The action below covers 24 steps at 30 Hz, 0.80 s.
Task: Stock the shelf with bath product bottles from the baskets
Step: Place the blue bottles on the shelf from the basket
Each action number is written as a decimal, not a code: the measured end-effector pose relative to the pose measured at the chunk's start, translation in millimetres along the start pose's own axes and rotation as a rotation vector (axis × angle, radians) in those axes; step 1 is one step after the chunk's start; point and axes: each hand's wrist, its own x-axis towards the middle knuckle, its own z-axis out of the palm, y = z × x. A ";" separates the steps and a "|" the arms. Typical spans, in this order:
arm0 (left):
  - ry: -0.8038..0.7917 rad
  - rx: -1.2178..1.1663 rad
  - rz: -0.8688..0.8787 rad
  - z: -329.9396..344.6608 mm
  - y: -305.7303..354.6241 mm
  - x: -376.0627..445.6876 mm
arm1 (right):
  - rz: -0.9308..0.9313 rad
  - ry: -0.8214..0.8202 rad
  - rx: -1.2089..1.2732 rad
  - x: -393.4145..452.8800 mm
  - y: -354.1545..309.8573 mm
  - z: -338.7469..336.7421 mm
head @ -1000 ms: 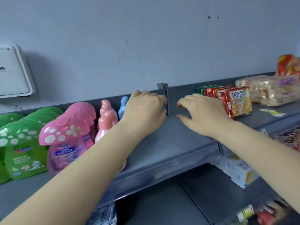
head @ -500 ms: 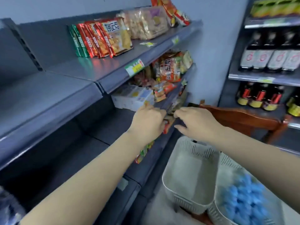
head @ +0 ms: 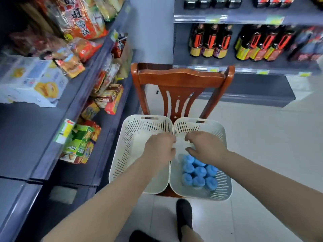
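Note:
Two white slotted baskets stand side by side on a wooden chair. The left basket (head: pixel 125 147) shows no bottles inside. The right basket (head: pixel 222 191) holds several blue-capped bottles (head: pixel 199 172) seen from above. My left hand (head: pixel 160 149) hovers over the left basket with fingers loosely curled, holding nothing. Over the right basket, just above the blue caps, is my right hand (head: pixel 206 148), fingers bent downward and holding nothing.
The brown wooden chair (head: pixel 180 79) backs against a shelf of dark sauce bottles (head: pixel 211 41). Grey shelving (head: pixel 90 95) with snack packs and boxes runs along the left. My black shoes (head: pixel 183 215) are on the white tile floor below the baskets.
The view swung from the upper shelf, where both hands were at the divider, down to the baskets. Both hands came down with it and now hover over the baskets.

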 end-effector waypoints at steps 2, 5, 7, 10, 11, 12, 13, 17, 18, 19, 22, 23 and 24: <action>-0.106 -0.052 -0.023 37.1 1.5 18.7 | 0.045 -0.060 0.027 6.8 26.1 27.7; -0.242 -0.105 -0.057 97.3 1.6 50.3 | 0.115 -0.129 0.073 22.4 67.3 79.5; -0.302 -0.126 -0.058 136.6 1.1 71.1 | 0.148 -0.176 0.107 32.6 92.2 118.2; -0.350 -0.166 -0.062 191.2 1.3 96.4 | 0.183 -0.165 0.131 45.6 120.0 168.7; -0.357 -0.166 -0.063 208.4 0.2 103.7 | 0.180 -0.152 0.108 49.8 127.5 184.8; -0.363 -0.161 -0.068 225.9 -1.4 110.7 | 0.175 -0.136 0.073 54.3 134.2 199.1; -0.371 -0.163 -0.083 241.8 -2.6 116.5 | 0.173 -0.125 0.045 59.0 140.1 212.6; -0.409 -0.154 -0.142 286.4 -7.5 133.6 | 0.157 -0.084 -0.003 73.6 153.8 253.0; -0.416 -0.152 -0.143 294.5 -9.6 135.7 | 0.127 -0.074 -0.013 76.5 155.0 261.0; -0.422 -0.165 -0.147 301.6 -11.6 137.0 | 0.098 -0.070 -0.018 78.7 155.5 268.6; -0.400 -0.263 -0.212 316.4 -16.0 137.6 | 0.080 -0.039 0.055 83.0 154.5 286.6; -0.381 -0.293 -0.244 319.3 -16.3 137.9 | 0.091 -0.030 0.082 83.7 154.2 290.1; -0.366 -0.314 -0.270 321.3 -15.8 137.8 | 0.102 -0.021 0.095 83.8 153.4 291.8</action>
